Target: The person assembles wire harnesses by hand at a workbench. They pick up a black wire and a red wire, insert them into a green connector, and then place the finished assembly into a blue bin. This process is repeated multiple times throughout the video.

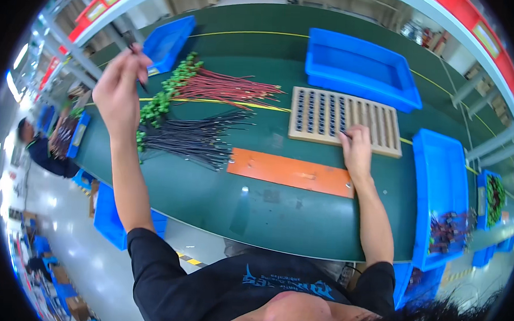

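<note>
L hand (120, 85) raised, thin dark wire (136, 60) pinched; judged light, floppy, best held nr connector. R hand (356, 149) fingertips pressed on slotted wooden jig (379, 128); nothing gripped.

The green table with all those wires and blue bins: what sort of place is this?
Probably a factory assembly line. The long green table carries bundles of red wires and black wires, a slotted wooden board under the right hand, and blue bins for parts.

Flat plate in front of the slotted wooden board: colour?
Orange flat plate, clearest in the head view.
</note>
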Available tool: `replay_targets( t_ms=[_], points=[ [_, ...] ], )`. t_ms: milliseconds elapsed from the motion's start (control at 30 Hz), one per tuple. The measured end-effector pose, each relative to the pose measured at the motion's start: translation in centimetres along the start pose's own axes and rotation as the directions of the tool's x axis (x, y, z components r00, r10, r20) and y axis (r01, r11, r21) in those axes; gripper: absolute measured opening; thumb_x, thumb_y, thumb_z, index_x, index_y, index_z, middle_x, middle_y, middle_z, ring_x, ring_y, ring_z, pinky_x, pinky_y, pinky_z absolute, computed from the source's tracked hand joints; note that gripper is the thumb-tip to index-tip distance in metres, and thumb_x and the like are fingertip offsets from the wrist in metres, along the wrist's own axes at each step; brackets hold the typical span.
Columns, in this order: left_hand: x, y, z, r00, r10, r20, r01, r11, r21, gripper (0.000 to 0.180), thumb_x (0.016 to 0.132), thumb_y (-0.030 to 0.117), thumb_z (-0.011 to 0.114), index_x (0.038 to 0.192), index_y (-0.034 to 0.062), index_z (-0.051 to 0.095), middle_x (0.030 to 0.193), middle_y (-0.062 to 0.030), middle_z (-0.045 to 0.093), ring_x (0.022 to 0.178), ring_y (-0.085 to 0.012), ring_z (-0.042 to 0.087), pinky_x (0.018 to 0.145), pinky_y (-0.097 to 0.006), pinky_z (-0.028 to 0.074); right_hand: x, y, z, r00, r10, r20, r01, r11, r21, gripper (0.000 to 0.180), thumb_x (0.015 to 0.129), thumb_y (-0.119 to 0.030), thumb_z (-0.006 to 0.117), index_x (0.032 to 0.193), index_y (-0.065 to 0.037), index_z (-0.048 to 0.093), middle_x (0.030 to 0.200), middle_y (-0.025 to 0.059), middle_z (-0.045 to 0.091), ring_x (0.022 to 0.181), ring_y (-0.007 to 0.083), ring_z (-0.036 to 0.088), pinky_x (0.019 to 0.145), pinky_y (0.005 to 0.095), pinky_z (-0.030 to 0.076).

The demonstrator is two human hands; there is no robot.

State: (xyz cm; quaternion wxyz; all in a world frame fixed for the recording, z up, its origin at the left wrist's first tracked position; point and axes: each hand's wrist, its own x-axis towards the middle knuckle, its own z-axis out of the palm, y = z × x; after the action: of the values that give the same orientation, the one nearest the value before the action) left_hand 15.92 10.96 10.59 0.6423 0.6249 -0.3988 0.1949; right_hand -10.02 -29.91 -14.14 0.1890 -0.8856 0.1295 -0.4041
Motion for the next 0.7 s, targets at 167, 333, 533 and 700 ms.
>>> replay_targets(
  t_ms=[167,333,533,700],
  points=[
    [-12.8,4.0,12.1,0.744,-0.131,0.655,-0.059,0.964,0.26,0.01,0.094,0.001,0.063,0.101,0.002,0.07,0.091,-0.0146,0.071,0.083,-0.0346,0.072,0.074,-0.042,0.059,0.0,0.4,0.0,0.999,0.035,-0.009,-0.034,0.994,0.103,0.02,0.091,-0.009,0.077,0.099,0.002,0.063,0.112,0.0196,0.06,0.089,0.0345,0.068,0.076,0.0426,0.057],
    [-22.9,-0.3,18.6,0.621,-0.166,0.766,0.099,0.986,0.134,0.013,0.099,0.013,0.067,0.104,0.0012,0.07,0.095,-0.018,0.072,0.086,-0.039,0.071,0.075,-0.044,0.056,0.0,-0.3,-0.2,0.997,0.068,0.02,-0.07,0.989,0.133,0.02,0.09,-0.007,0.078,0.099,0.004,0.064,0.113,0.0182,0.059,0.086,0.032,0.069,0.074,0.0402,0.059],
    [-25.9,-2.1,20.1,0.651,-0.146,0.745,0.163,0.985,0.05,0.014,0.098,0.015,0.069,0.1,0.001,0.071,0.092,-0.0165,0.073,0.08,-0.0343,0.071,0.069,-0.041,0.055,-0.3,1.0,-0.2,1.0,0.01,0.013,-0.011,0.999,0.042,0.02,0.094,-0.009,0.075,0.104,0.003,0.065,0.11,0.0184,0.065,0.089,0.0291,0.07,0.076,0.0365,0.058],
    [-25.5,-1.5,19.3,0.696,-0.202,0.689,0.289,0.957,-0.011,0.013,0.098,0.013,0.07,0.102,0.0009,0.073,0.088,-0.0131,0.073,0.072,-0.0249,0.07,0.065,-0.035,0.054,1.0,-1.2,-1.1,0.905,0.423,0.033,-0.331,0.655,0.68,0.023,0.106,-0.011,0.062,0.124,0.003,0.061,0.113,0.0094,0.073,0.093,0.0169,0.071,0.082,0.0276,0.056]
  ],
)
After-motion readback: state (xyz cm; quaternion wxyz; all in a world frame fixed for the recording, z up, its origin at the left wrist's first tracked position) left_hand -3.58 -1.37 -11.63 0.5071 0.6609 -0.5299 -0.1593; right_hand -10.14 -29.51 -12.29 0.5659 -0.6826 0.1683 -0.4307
